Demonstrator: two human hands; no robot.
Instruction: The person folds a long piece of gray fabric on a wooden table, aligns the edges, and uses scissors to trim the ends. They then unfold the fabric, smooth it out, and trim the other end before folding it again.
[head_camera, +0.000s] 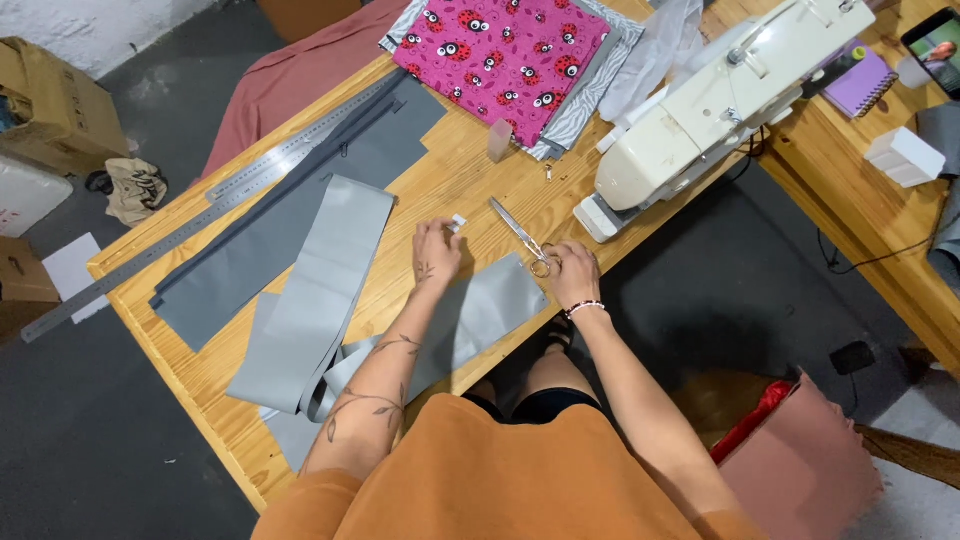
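The person wears a loose orange top with short sleeves that end above the elbows, leaving both forearms bare. Dark shorts show below its hem at the lap. A leafy vine tattoo winds along the left forearm from near the elbow toward the wrist, and a small sprig-like mark sits on the back of the left hand (437, 250). A thin beaded bracelet in dark and light beads circles the wrist of the right hand (575, 272). No rings can be made out
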